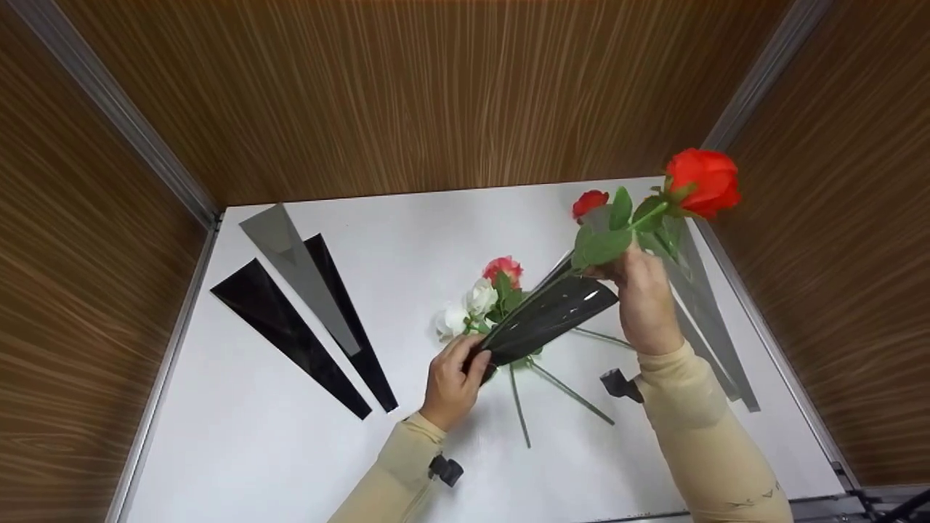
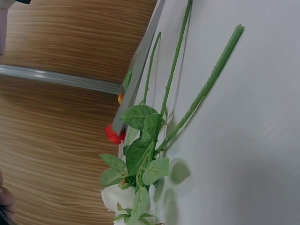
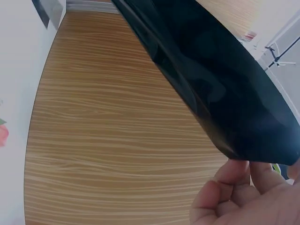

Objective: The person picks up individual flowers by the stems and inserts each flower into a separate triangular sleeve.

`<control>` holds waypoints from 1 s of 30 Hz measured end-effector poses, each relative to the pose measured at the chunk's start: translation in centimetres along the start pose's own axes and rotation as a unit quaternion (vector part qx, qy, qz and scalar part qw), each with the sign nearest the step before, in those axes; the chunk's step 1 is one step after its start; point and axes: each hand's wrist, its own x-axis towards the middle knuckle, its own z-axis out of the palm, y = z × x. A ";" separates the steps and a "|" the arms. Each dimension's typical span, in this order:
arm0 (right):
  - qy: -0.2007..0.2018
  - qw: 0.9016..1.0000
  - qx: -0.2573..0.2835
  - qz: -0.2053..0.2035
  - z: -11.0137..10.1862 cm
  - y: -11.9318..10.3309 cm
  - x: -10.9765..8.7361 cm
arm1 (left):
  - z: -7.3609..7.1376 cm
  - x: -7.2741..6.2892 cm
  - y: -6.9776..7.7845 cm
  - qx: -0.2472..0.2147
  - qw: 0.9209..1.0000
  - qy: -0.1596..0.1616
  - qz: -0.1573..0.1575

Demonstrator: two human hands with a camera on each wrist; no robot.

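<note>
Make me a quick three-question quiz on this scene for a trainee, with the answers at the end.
1. Multiple choice: Where does the left hand grip the raised black sleeve?
A) Near its narrow end
B) At its wide mouth
C) Nowhere; it does not touch it

2. True or false: The rose held in the right hand is white.

3. Short answer: On the left side of the table, what colour is the flat sleeve that overlaps a flat black one?

Key:
1. A
2. False; it is red.
3. Gray
</note>
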 end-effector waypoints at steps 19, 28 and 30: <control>0.112 0.993 -0.026 -0.038 0.2 -0.1 1.1 | 0.5 -0.3 -0.1 0.008 1.000 0.014 0.015; 0.136 0.988 0.032 -0.060 0.2 -0.3 1.2 | 0.5 -0.2 -0.1 0.010 0.999 0.026 0.019; 0.146 0.987 0.032 -0.062 0.2 -0.3 1.3 | 0.5 -0.2 -0.1 0.011 0.999 0.025 0.019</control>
